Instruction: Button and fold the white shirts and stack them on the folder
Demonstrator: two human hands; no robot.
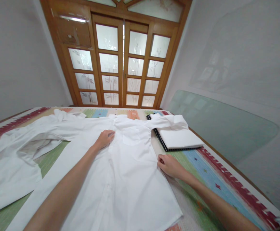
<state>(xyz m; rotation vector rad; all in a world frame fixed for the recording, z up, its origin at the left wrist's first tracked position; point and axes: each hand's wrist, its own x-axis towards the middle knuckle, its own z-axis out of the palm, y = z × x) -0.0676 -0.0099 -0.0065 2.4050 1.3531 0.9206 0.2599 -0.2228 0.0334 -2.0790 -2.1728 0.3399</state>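
Note:
A white short-sleeved shirt (pixel 132 166) lies spread front side up before me, with its collar away from me and its button placket running down the middle. My left hand (pixel 105 138) rests on the placket at chest height, its fingers curled in and closed on the cloth. At the right side seam, below the sleeve, my right hand (pixel 167 164) pinches the shirt's edge. Both fingertips are partly hidden. The right sleeve reaches over a folded white cloth (pixel 179 138), which sits on a dark striped folded item (pixel 162 142).
Another white garment (pixel 17 154) lies crumpled at the left. Beneath everything is a colourful striped cover (pixel 202 170). A greenish glass panel (pixel 221 125) leans along the right wall. Wooden doors with glass panes (pixel 120 64) stand at the far end.

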